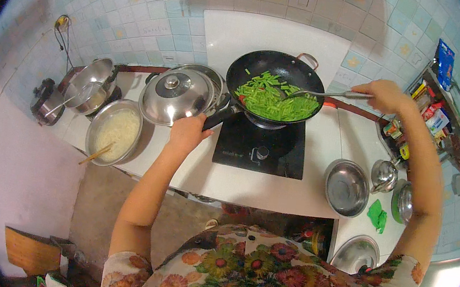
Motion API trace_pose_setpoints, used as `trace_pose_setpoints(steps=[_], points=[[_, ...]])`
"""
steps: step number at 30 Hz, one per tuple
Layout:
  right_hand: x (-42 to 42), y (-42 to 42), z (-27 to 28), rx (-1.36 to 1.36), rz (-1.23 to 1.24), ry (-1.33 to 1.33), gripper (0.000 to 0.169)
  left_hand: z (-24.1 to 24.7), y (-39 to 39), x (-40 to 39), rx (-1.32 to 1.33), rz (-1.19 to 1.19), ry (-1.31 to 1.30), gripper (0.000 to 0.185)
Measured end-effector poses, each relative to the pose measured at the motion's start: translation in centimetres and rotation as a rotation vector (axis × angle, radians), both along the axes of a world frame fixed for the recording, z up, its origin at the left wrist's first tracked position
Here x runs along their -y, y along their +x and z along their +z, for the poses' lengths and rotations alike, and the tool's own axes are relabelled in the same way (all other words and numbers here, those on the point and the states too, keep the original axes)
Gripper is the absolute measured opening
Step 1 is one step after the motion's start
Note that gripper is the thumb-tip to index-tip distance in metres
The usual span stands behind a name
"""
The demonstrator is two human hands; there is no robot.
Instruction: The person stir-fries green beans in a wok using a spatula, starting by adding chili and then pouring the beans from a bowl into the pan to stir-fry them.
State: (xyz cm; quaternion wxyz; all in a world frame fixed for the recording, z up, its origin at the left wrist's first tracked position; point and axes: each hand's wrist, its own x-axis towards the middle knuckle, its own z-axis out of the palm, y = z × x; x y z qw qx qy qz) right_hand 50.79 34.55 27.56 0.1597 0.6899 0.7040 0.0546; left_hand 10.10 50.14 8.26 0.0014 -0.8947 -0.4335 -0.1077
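Observation:
A black wok point(281, 61) sits on the black single-burner cooktop point(238, 144), tilted somewhat toward me. In it lie chopped green vegetables point(269, 101) with a few bits of red. My left hand point(188, 133) grips the wok's black handle point(220, 118). With my right hand point(384, 95) I hold a metal spatula point(335, 94) by its handle; its blade is down among the greens at the wok's right side and partly hidden by them. Left of the wok, a domed steel lid point(175, 98) rests on a steel pot close to my left hand.
Pale noodles fill a steel basin point(133, 149) with wooden chopsticks point(97, 154). Steel pots point(91, 77) stand at the far left. On the right are a steel bowl point(346, 192), a steel kettle point(384, 176), a green cloth point(377, 216), another lid point(356, 253) and a seasoning rack.

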Motion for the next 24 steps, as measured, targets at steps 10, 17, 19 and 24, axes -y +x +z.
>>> trace_pose_setpoints(steps=[10, 17, 19, 24], points=[[-0.2, -6.1, 2.3, 0.161, 0.001, -0.072, 0.033, -0.5, -0.4, -0.3, -0.029, 0.012, 0.013, 0.042], [-4.7, -2.9, -5.4, -0.007, -0.168, 0.183, 0.024, 0.1, 0.0, -0.1, 0.005, 0.003, -0.003, 0.036], [-4.2, -0.5, -4.2, -0.071, -0.154, 0.23, 0.024, -0.2, -0.2, -0.2, -0.006, 0.012, -0.047, 0.04], [-5.9, 5.8, -3.2, -0.285, -0.361, 0.067, 0.02, 0.1, -0.1, 0.2, -0.005, 0.032, -0.031, 0.036]])
